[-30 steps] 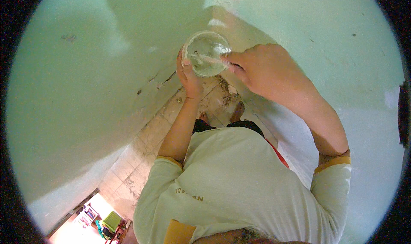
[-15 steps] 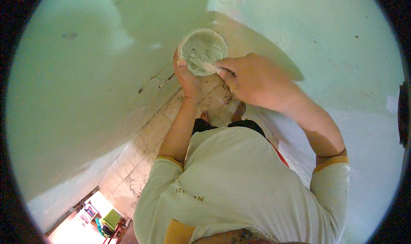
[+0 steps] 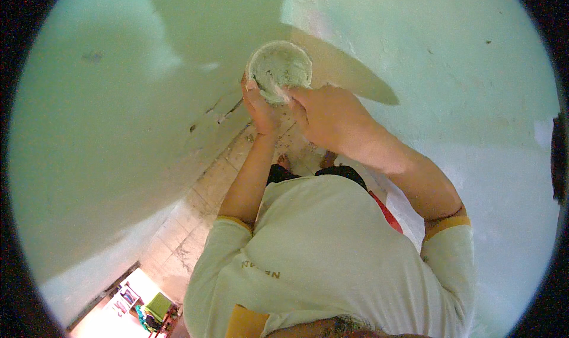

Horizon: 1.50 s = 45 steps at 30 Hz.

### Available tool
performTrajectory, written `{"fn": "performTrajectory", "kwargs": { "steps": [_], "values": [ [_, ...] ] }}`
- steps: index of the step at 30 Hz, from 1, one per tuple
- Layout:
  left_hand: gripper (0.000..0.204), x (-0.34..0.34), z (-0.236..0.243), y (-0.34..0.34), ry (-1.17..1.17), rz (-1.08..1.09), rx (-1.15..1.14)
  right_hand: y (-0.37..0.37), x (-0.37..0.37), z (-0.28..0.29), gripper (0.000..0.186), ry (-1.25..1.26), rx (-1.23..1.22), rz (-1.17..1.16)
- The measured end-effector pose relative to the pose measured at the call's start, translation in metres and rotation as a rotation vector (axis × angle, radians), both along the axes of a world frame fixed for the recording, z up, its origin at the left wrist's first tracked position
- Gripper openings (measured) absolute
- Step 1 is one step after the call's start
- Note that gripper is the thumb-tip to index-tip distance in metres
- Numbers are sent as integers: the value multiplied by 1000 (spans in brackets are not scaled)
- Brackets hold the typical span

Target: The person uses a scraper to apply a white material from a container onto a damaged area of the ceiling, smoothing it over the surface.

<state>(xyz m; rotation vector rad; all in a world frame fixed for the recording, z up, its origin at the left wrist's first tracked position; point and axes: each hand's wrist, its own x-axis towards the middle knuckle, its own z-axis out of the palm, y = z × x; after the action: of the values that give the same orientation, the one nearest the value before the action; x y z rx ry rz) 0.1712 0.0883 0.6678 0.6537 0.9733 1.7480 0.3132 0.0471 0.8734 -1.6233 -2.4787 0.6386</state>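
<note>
A round, whitish tub (image 3: 309,65) hangs in mid-air in front of the corner, its mouth turned toward me. Thick pale green paste (image 3: 283,62) coats its inside. My left hand (image 3: 261,110) is wrapped around the tub's left and lower side, the thumb at the rim. My right hand (image 3: 326,114) is closed at the lower right rim, gripping a small tool (image 3: 277,92) whose pale, smeared end dips into the paste. The fingers cover most of the tool, so its exact kind cannot be made out.
Green painted walls (image 3: 106,142) meet in a corner just ahead, with dark marks low on the left one. My bare feet (image 3: 328,159) stand on a stained tile floor (image 3: 216,181). Behind on the left, a bright opening shows a green chair (image 3: 158,306) and shelves (image 3: 124,299).
My right hand has moved left and slightly down along the tub's rim, drawing the tool's end through the paste. The left hand and tub are nearly still.
</note>
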Motion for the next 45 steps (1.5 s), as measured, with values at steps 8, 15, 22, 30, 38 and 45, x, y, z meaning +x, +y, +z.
{"fn": "performTrajectory", "kwargs": {
  "steps": [8,15,22,30,38,45],
  "values": [
    [50,-4,-5,-3,281,103,-104,35,43,33,30,-306,235,182],
    [46,-4,7,-2,273,79,-48,39,41,13,31,-549,262,253],
    [46,-1,16,-1,471,135,-143,45,34,-12,32,-173,-156,-14],
    [55,-9,-5,4,65,-138,-359,67,32,-7,29,-143,10,94],
    [59,-17,30,8,-303,-327,-401,64,52,-1,26,142,195,70],
    [57,-31,24,16,-315,-219,-433,29,76,-10,30,537,-239,-443]
  ]
}}
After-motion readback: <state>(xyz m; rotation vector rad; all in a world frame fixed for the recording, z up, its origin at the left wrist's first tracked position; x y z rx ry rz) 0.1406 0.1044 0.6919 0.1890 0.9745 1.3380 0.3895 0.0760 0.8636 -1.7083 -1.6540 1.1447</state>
